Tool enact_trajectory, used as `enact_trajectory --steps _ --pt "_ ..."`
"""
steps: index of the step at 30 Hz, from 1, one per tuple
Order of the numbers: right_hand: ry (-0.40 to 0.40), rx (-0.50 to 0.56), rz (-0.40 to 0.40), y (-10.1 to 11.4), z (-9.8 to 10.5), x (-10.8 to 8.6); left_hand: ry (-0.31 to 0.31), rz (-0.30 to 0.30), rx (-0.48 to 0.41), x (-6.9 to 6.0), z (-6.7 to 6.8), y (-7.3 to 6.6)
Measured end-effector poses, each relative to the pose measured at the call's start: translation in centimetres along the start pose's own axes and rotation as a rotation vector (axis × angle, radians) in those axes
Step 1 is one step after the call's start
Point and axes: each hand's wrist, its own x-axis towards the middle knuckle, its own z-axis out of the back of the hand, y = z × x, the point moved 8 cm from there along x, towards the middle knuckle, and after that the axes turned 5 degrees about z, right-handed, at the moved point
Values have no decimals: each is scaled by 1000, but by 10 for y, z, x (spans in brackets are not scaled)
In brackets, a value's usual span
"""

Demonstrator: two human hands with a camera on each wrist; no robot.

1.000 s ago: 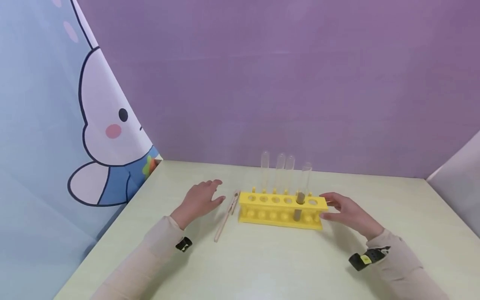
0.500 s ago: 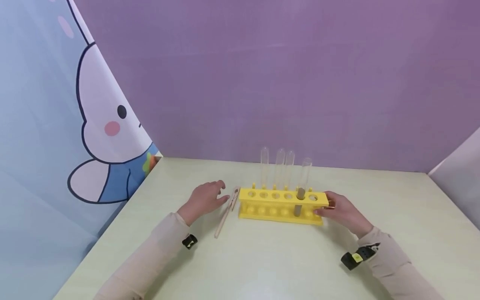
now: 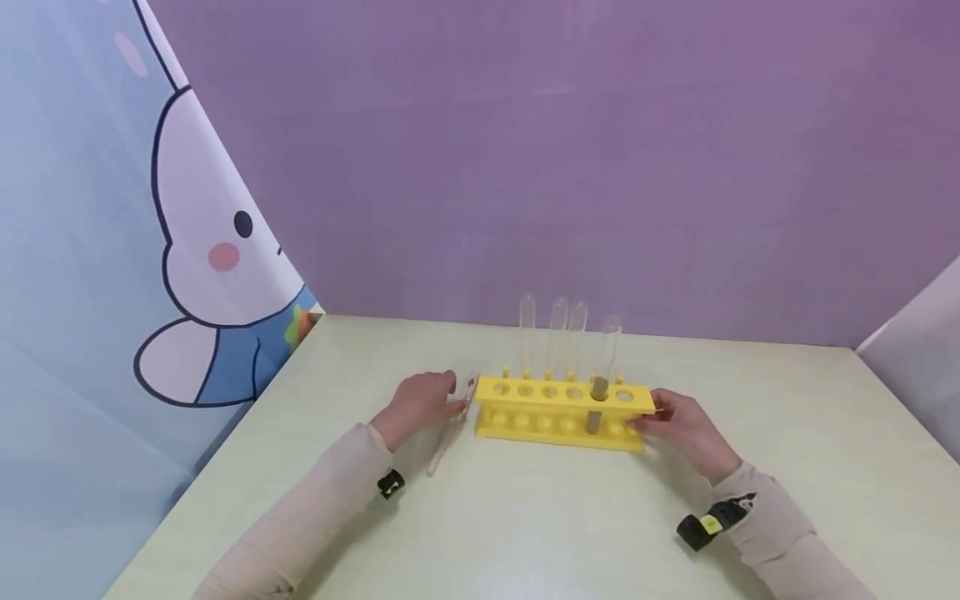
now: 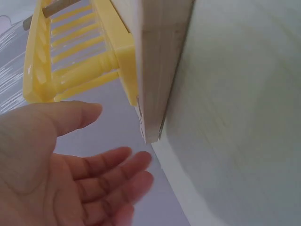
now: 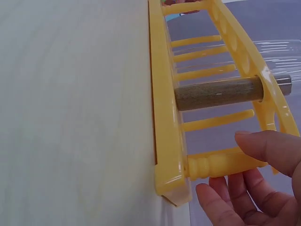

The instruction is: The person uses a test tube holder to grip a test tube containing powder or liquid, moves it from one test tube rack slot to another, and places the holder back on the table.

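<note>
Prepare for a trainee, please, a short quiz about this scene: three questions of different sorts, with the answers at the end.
1. What lies beside the yellow rack, next to the left hand? A) a metal spoon; B) a wooden clamp; C) a glass beaker.
2. True or false: the tube with brownish contents lies outside the rack.
3. Complete: the rack's end nearest that tube has the person's ____ around it.

Key: 1. B. 2. False; it stands in a rack hole. 3. Right hand.
</note>
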Motion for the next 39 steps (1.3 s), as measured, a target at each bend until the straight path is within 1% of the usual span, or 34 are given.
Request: enact_trajectory --steps 3,6,10,15,22,27,31,34,36,39 --pt "0 22 23 0 -3 1 65 56 29 2 -7 1" --pt "3 50 27 -1 -8 3 122 102 52 1 -13 2" --pt "-3 54 -3 -5 -12 6 168 128 98 1 -21 4" --pt "-12 61 -30 -11 -14 7 189 135 127 2 -29 4" --pt "-23 40 -70 -18 -12 5 196 108 131 9 -36 -2" --pt "-31 41 -48 -13 -8 3 200 104 126 14 -38 -3" --pt "-22 57 -24 -11 -8 3 175 109 124 16 -33 -1" --pt "-13 72 -11 -12 -8 4 154 100 111 15 -28 1" --pt "-14 76 -10 -12 -8 5 137 83 102 14 -23 3" --pt "-15 73 -8 -12 -7 5 95 34 77 13 -12 5"
